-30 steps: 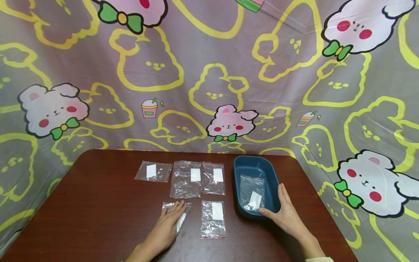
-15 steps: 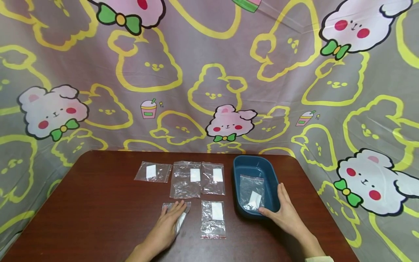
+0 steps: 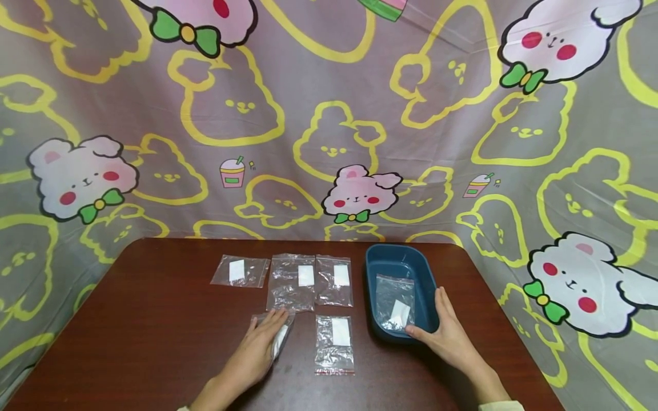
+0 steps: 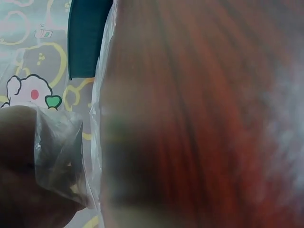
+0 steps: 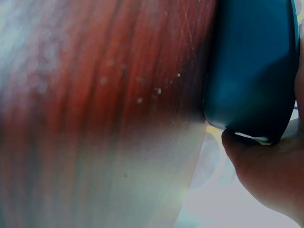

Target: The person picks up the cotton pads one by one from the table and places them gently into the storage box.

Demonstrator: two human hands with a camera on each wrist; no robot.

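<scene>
My left hand (image 3: 252,351) lies over a clear zip bag (image 3: 279,342) with a white label, holding it near the table's middle. In the left wrist view that zip bag (image 4: 59,156) shows between the thumb and a finger. My right hand (image 3: 449,339) grips the near right corner of a dark blue plastic bin (image 3: 396,249), thumb at the front rim and fingers along the right side. Inside the bin lies another zip bag (image 3: 393,292) with a white label. The right wrist view shows the bin's wall (image 5: 251,66) beside the thumb (image 5: 247,156).
Three labelled zip bags lie in a back row: a left one (image 3: 253,274), a middle one (image 3: 288,288) and a right one (image 3: 329,291). Another zip bag (image 3: 334,354) lies between my hands. The brown table (image 3: 128,331) meets a patterned curtain (image 3: 288,85) behind.
My left hand has moved slightly left and back with the zip bag, whose visible edge now stands more steeply. The right hand and bin keep their place.
</scene>
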